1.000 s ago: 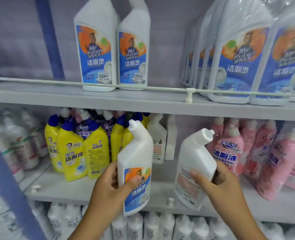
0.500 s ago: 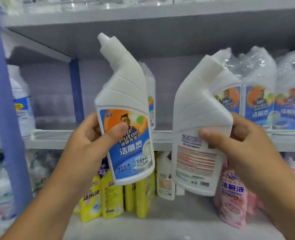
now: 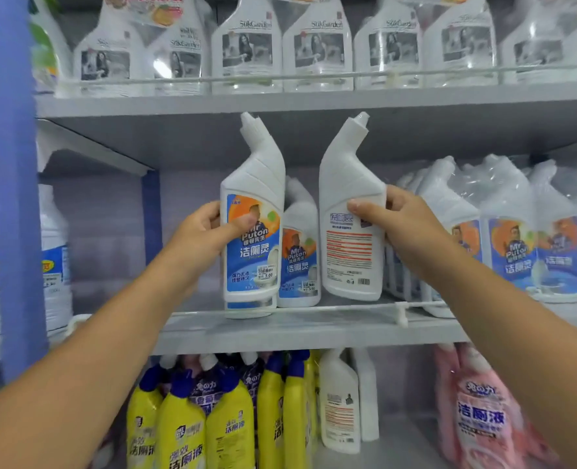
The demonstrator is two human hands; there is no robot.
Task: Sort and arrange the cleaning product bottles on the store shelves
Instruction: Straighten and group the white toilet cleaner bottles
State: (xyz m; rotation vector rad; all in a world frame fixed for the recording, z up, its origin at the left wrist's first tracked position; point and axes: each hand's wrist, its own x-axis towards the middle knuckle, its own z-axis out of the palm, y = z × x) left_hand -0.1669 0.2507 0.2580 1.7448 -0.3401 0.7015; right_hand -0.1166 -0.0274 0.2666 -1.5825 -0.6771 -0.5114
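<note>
At the far left a blue upright post (image 3: 9, 184) stands in front of two large white jugs (image 3: 55, 252) on the middle shelf (image 3: 314, 328). The left hand (image 3: 200, 236) grips one white angled-neck bottle (image 3: 251, 231), thumb pressed across its blue and orange front label, fingers curled behind; the bottle is upright at the front edge of the middle shelf, in front of a like bottle whose base shows beneath it. Just right and farther back stands another shelved bottle (image 3: 298, 252) of the same kind. The right hand (image 3: 395, 221) holds a second white bottle (image 3: 351, 228), back label toward the camera, thumb on the front and fingers wrapped round its right side, base low over the shelf rail. At right, plastic-wrapped packs (image 3: 513, 231) of the same cleaner fill the shelf; at least three labels show. On the top shelf sits a row of clear refill pouches (image 3: 317, 49), seven or more. On the bottom shelf, five yellow bottles (image 3: 226, 424) show, then two plain white ones (image 3: 339, 407), then pink bottles (image 3: 480, 418).
</note>
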